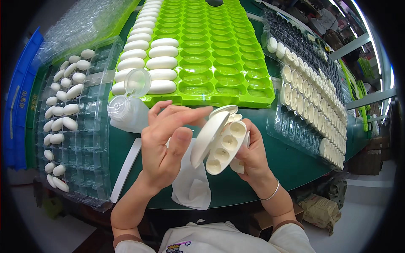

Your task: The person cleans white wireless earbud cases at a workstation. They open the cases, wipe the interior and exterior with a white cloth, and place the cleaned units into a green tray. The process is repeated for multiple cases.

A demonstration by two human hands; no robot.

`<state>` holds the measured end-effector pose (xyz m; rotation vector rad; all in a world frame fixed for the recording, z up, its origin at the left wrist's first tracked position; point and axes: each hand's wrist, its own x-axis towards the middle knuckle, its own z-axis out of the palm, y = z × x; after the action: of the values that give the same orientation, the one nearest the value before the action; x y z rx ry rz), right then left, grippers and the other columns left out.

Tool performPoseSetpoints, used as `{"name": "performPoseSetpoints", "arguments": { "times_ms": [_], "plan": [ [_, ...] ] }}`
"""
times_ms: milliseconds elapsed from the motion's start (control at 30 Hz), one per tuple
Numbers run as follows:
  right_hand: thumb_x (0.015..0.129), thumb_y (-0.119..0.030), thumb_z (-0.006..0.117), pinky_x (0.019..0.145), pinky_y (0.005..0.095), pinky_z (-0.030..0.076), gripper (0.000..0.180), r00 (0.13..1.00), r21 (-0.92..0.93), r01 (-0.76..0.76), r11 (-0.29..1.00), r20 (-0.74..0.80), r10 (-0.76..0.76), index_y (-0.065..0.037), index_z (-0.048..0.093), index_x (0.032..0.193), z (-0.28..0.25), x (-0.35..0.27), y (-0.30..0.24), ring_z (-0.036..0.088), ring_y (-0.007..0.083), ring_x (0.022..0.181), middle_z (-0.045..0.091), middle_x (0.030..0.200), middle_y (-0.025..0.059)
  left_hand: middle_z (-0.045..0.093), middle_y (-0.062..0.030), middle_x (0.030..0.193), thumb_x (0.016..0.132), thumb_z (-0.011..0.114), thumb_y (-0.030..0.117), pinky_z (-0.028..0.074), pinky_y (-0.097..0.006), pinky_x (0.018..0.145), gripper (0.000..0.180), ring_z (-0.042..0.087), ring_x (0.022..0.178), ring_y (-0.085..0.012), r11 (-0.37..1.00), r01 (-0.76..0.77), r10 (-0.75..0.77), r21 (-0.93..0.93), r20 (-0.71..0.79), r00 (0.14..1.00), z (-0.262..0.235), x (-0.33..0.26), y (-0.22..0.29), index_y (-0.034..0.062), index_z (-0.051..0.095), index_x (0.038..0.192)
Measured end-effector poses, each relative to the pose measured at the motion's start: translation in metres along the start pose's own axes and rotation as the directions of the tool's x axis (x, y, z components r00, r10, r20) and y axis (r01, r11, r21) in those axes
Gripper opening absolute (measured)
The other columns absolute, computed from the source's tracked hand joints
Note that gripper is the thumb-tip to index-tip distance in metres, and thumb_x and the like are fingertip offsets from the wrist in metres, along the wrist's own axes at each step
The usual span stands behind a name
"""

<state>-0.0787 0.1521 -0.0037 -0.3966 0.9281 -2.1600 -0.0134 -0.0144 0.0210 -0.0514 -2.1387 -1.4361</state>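
Note:
A white oval hinged case (228,142) stands tilted above the table with its lid raised; round wells line its inside. My right hand (254,154) grips it from the right, thumb across its edge. Part of a second white piece shows behind the case, within the same hand. To the left, my left hand (164,143) has its fingers stretched and its thumb apart. Its index fingertip reaches the top of the case, and I cannot tell whether it touches. Below lies a crumpled white cloth (191,190) on the green table.
A lime green tray (194,80) ahead holds white closed cases in its left columns. Beside it stands a clear bottle (128,113) with its cap flipped up. A white strip (126,169) lies nearby. Clear trays (84,139) with white ovals sit left; trays of open cases (310,99) sit right.

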Motion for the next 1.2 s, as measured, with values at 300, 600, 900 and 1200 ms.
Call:
{"name": "performPoseSetpoints", "arguments": {
  "times_ms": [300,600,900,1200],
  "plan": [
    [0.076,-0.001,0.060,0.048,0.0207,0.047,0.032,0.969,-0.449,0.025,0.893,-0.210,-0.132,-0.002,0.049,0.106,0.007,0.005,-0.002,0.056,0.0118,0.064,0.053,0.094,0.0103,0.060,-0.0083,0.094,0.073,0.066,0.011,0.045,-0.027,0.075,0.044,0.057,0.082,-0.0145,0.808,0.447,-0.389,-0.384,0.224,0.894,0.013,-0.001,0.000,-0.0015,0.051,0.111],
    [0.083,-0.024,0.030,0.082,0.0316,0.038,0.052,0.987,0.006,-0.108,0.994,-0.117,0.108,0.000,0.028,0.129,0.000,0.012,-0.010,0.044,0.0145,0.092,0.039,0.102,0.0055,0.056,-0.0081,0.104,0.079,0.060,0.013,0.045,-0.027,0.078,0.044,0.056,0.091,-0.0128,0.293,0.697,-0.506,-0.654,0.512,0.694,0.008,0.002,-0.008,-0.0020,0.043,0.117],
    [0.076,-0.023,0.033,0.100,0.0325,0.024,0.066,0.986,0.009,-0.145,0.989,-0.076,0.145,0.000,0.016,0.135,0.005,0.009,-0.009,0.037,0.0190,0.113,0.037,0.116,0.0083,0.056,-0.0087,0.100,0.071,0.067,0.010,0.047,-0.025,0.073,0.043,0.055,0.088,-0.0119,0.468,0.694,-0.547,-0.547,0.437,0.714,0.018,-0.002,-0.011,-0.0021,0.048,0.109],
    [0.073,0.004,0.061,0.091,0.0306,0.036,0.069,0.996,-0.225,-0.022,0.974,-0.086,0.002,-0.001,0.025,0.132,0.005,0.010,-0.010,0.040,0.0183,0.111,0.037,0.114,0.0083,0.058,-0.0085,0.095,0.068,0.070,0.010,0.045,-0.027,0.076,0.041,0.054,0.088,-0.0127,0.656,0.606,-0.533,-0.450,0.292,0.794,0.008,0.005,-0.010,-0.0024,0.053,0.104]
  ]
}}
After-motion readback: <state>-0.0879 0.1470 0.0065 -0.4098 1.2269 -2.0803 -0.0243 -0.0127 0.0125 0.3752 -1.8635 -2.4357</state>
